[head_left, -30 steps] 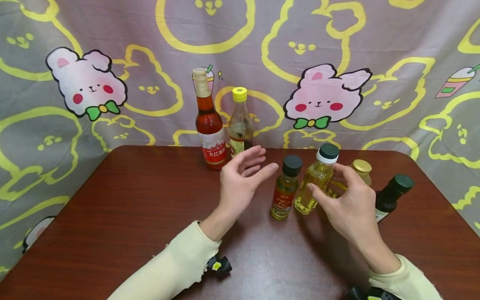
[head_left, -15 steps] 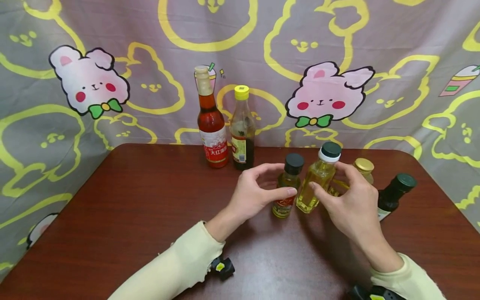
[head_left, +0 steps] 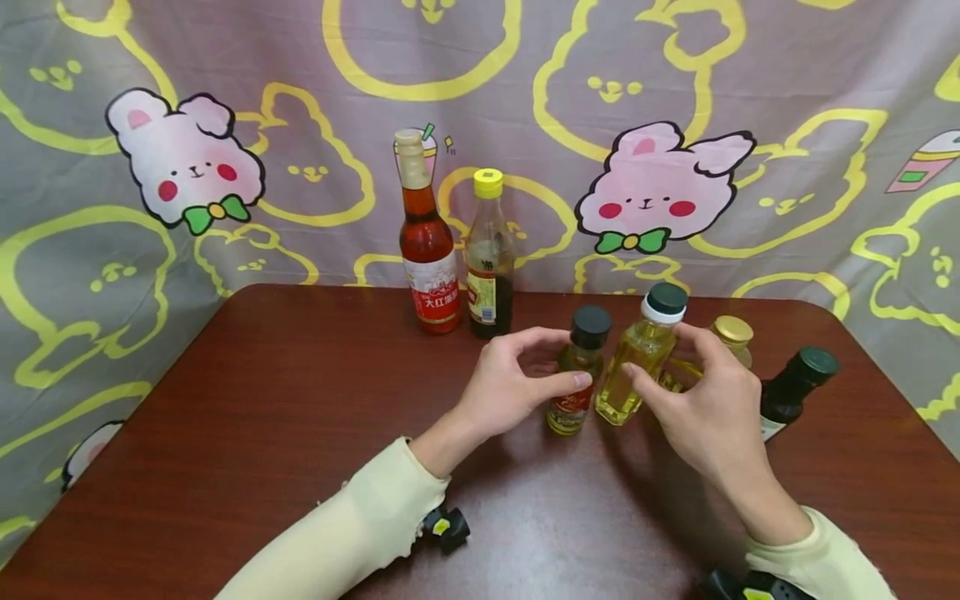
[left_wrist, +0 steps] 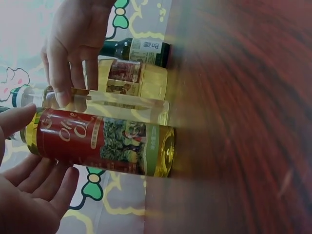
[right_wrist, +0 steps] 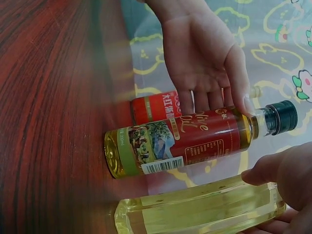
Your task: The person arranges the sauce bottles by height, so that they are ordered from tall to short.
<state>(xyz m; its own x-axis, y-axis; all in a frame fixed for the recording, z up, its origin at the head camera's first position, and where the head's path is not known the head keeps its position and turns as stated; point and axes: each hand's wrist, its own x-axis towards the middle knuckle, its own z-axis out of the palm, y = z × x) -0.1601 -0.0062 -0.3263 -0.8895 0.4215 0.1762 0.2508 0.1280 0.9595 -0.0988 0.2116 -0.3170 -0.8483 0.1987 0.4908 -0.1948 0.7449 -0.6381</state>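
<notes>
My left hand (head_left: 504,385) is at a small olive oil bottle (head_left: 570,407) with a black cap and red label, its thumb across the front and its fingers behind the neck end. In the left wrist view the olive oil bottle (left_wrist: 97,141) shows its red label and a painted tree. To its right, my right hand (head_left: 708,417) holds a faceted bottle of pale yellow oil (head_left: 628,379) between thumb and fingers. That bottle has a dark green cap and white collar and leans slightly. The right wrist view shows both bottles side by side, the faceted oil bottle (right_wrist: 200,207) nearer.
A tall red bottle (head_left: 431,279) and a yellow-capped bottle (head_left: 491,271) of dark liquid stand at the table's back edge. Behind my right hand are a gold-lidded bottle (head_left: 733,333) and a dark green-capped bottle (head_left: 795,387). A patterned cloth (head_left: 480,50) hangs behind the brown table (head_left: 300,400).
My left hand has moved right and slightly down, from apart from the olive oil bottle to around it. My right hand keeps its hold on the faceted oil bottle.
</notes>
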